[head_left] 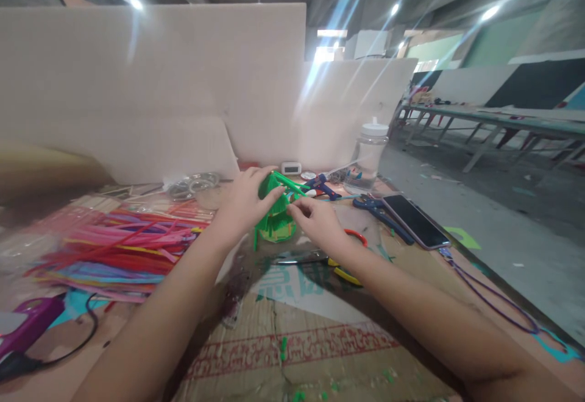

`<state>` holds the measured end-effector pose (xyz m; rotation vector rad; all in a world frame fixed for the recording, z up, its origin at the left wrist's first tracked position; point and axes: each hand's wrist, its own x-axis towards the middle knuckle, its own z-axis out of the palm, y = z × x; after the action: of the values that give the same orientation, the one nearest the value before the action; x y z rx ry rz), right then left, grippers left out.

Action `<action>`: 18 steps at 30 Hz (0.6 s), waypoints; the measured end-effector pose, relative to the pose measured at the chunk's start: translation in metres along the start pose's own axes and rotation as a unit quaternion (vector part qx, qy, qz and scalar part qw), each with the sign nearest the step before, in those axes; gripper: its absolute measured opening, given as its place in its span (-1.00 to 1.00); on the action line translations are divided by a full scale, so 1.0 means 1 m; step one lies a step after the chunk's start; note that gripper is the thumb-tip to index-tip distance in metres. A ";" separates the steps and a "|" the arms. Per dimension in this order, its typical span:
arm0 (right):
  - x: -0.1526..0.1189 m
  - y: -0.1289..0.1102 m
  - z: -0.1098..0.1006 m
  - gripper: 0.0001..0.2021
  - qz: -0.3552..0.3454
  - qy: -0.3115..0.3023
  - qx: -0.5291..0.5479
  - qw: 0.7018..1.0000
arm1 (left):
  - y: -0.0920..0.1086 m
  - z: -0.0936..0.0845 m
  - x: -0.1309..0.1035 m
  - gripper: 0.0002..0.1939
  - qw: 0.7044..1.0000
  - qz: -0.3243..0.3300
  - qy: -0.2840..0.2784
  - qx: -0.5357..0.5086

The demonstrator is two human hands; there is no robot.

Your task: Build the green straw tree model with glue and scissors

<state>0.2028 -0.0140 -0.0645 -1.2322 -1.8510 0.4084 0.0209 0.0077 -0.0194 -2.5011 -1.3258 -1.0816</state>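
Fingers [273,198] of both hands [247,201] [321,226] hold green craftwork [276,222] (teal characters [278,283], red print [329,340] nearby).

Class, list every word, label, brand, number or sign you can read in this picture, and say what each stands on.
No text can be read with certainty.
Large teal characters on a pale sheet: too blurred and partly covered to quote.
Red printed band on the cardboard: too blurred to tell whether it is writing or pattern.
Small white device: anything on its display is too small to read.
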 end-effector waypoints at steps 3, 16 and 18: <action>-0.001 -0.003 -0.002 -0.73 0.010 -0.018 0.014 1.000 | 0.001 0.000 -0.001 -0.52 1.000 0.004 -0.001 0.000; 0.004 -0.001 -0.007 -0.65 0.072 -0.027 0.134 0.988 | 0.006 0.002 -0.004 -0.54 1.000 -0.004 0.002 0.010; 0.005 0.001 -0.008 -0.65 0.086 -0.029 0.165 0.982 | 0.005 0.002 -0.004 -0.54 1.000 -0.004 0.002 0.005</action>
<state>0.2089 -0.0106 -0.0581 -1.1614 -1.6466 0.8184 0.0240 0.0031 -0.0224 -2.4872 -1.3373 -1.0769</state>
